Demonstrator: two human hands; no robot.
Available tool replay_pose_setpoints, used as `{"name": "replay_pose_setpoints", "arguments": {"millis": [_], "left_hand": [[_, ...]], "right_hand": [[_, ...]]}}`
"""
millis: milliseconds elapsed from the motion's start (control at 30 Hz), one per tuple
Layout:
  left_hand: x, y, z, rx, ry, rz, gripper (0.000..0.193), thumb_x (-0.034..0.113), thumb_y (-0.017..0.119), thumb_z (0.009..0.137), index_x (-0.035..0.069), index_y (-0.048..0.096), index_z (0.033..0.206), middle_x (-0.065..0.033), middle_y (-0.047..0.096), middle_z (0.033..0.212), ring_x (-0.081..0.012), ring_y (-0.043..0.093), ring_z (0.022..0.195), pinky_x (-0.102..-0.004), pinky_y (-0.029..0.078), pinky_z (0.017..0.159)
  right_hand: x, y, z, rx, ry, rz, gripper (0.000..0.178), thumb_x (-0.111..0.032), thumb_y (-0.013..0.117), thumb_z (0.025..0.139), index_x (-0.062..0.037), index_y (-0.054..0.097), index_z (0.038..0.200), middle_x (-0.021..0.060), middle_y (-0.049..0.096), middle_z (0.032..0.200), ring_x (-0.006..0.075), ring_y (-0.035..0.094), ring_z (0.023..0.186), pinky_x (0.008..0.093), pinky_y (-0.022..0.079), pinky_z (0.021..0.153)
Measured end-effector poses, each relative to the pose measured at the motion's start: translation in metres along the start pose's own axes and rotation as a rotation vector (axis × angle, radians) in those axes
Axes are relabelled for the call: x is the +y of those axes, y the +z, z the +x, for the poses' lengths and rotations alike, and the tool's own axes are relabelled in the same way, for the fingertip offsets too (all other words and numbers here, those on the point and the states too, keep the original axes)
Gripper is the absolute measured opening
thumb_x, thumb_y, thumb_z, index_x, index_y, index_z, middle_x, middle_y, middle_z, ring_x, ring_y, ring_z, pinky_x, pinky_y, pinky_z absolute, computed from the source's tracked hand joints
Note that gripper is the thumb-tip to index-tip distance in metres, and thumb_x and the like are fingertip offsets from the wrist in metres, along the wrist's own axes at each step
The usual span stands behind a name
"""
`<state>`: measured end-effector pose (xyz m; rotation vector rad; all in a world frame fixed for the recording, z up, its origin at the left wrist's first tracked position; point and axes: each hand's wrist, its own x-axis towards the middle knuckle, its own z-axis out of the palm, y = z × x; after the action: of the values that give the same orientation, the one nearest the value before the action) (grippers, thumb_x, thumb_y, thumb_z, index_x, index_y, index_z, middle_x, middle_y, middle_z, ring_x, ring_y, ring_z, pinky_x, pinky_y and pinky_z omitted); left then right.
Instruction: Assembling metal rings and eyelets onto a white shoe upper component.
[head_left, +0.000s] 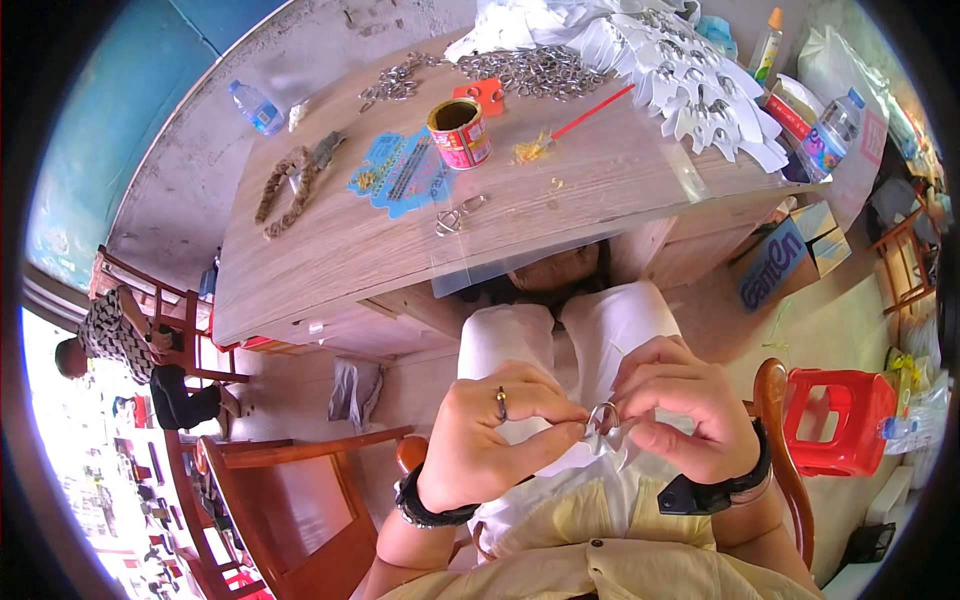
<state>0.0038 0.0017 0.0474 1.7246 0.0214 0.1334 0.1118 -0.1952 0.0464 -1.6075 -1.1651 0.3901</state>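
Above my lap, a small silver metal ring (602, 412) is pinched between my two hands. My left hand (500, 432), wearing a dark finger ring, grips its left side with thumb and forefinger. On the opposite side, my right hand (685, 408) has its fingers curled at the ring's edge, its exact grip partly hidden. A thin white piece (612, 445) hangs just beneath the ring, against my white trousers. On the wooden table (560, 215) ahead lie a few loose rings (450, 218), a larger pile of rings (535, 72) and white sheets (690, 90) carrying rings.
A pink tin (460, 140) stands on a blue card (395, 185), with a red stick (592, 110) to its right. Bottles (832, 130) stand at the right edge. A red stool (835, 420) is at right. Wooden chairs (290, 505) and a seated person (130, 335) are at left.
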Motion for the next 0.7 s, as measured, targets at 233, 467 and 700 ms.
{"name": "replay_pose_setpoints", "arguments": {"millis": [233,467,700], "left_hand": [[-0.003,0.0,0.0,-0.057,-0.016,-0.149,0.009,0.001,0.071,0.073,0.001,0.07,0.082,-0.0082,0.067,0.078,-0.0193,0.06,0.08,-0.0307,0.046,0.074],[-0.013,0.002,0.002,-0.187,0.049,-0.359,0.012,-0.003,0.069,0.074,0.0,0.07,0.085,-0.007,0.067,0.082,-0.0188,0.058,0.082,-0.0303,0.046,0.075],[-0.014,0.006,0.006,-0.233,0.06,-0.413,0.015,-0.005,0.067,0.075,0.0,0.07,0.088,-0.0063,0.067,0.083,-0.0185,0.057,0.083,-0.0301,0.046,0.076]], "right_hand": [[0.002,-0.001,0.0,-0.035,0.015,0.151,0.006,-0.009,0.07,0.08,-0.0045,0.066,0.082,0.0046,0.066,0.081,0.0218,0.059,0.087,0.0331,0.042,0.082],[0.003,0.001,0.002,-0.049,-0.011,0.316,0.006,-0.007,0.071,0.079,-0.0037,0.065,0.08,0.0041,0.065,0.079,0.0231,0.059,0.087,0.0334,0.042,0.081],[0.005,0.0,-0.001,-0.042,-0.027,0.348,0.006,-0.007,0.069,0.077,-0.0031,0.064,0.077,0.0053,0.065,0.079,0.0231,0.058,0.086,0.0327,0.042,0.079]]}}
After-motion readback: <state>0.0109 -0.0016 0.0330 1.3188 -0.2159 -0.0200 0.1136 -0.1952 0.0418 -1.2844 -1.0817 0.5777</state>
